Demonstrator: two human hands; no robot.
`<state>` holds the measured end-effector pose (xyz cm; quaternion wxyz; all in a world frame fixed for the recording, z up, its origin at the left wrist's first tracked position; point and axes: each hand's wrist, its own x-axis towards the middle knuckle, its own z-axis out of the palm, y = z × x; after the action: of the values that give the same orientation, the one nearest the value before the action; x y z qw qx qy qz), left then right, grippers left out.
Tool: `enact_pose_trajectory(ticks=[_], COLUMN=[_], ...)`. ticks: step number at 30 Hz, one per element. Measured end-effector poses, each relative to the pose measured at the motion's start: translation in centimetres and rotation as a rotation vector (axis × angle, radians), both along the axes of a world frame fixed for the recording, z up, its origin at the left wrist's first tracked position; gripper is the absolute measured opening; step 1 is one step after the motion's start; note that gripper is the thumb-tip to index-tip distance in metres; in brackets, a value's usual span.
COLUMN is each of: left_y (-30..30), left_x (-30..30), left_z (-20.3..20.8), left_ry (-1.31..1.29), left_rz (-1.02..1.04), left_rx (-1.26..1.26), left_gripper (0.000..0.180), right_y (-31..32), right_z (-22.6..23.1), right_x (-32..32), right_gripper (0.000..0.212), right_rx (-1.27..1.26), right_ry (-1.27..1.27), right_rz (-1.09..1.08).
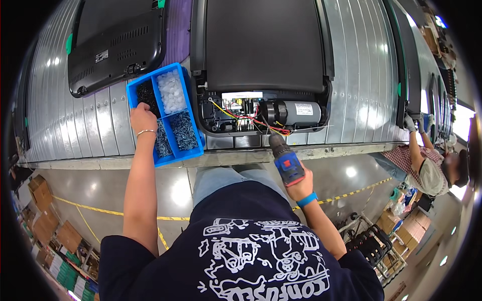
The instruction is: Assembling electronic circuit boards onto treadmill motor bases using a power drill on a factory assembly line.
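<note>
My left hand (pixel 144 119) reaches into the blue divided bin (pixel 196 120), its fingers drawn together at the compartment of black screws (pixel 146 94). What lies between the fingertips is too hidden to name. White plastic pieces (pixel 171 91) and silvery screws (pixel 184 131) fill other compartments. In my right hand (pixel 300 185) is a cordless drill (pixel 288 163), its chuck pointing up toward the treadmill (pixel 266 45). The treadmill's motor bay is uncovered: a cylindrical motor (pixel 296 113), a circuit board (pixel 241 109) and red and yellow wires show there. The chuck is just below the bay's near edge.
The grey slatted conveyor (pixel 359 65) carries the treadmill, with a metal edge (pixel 341 149) in front of me. A covered black treadmill (pixel 118 50) lies at the left. Another person (pixel 427 165) works at the far right. Racks (pixel 376 246) and cartons (pixel 411 226) stand behind on the right.
</note>
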<state>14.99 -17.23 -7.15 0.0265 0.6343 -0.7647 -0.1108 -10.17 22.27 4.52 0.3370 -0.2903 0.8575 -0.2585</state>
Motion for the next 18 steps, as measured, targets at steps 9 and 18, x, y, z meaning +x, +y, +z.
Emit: enact_pose_trajectory(ticks=[9,18], left_y=[4.6,6.3], left_x=[-6.7,-19.1], left_z=[6.7,2.2], left_ry=[0.510,0.895], left_rz=[0.098,-0.317], left_rx=[0.408,0.326], left_gripper=[0.020,0.010], right_y=[-3.0,-6.9], right_z=[-1.2,0.4], right_x=[-1.2,-3.8], right_gripper=[0.030,0.021], right_rx=[0.101,0.261], right_ry=[0.060,0.136], right_rz=[0.071,0.176])
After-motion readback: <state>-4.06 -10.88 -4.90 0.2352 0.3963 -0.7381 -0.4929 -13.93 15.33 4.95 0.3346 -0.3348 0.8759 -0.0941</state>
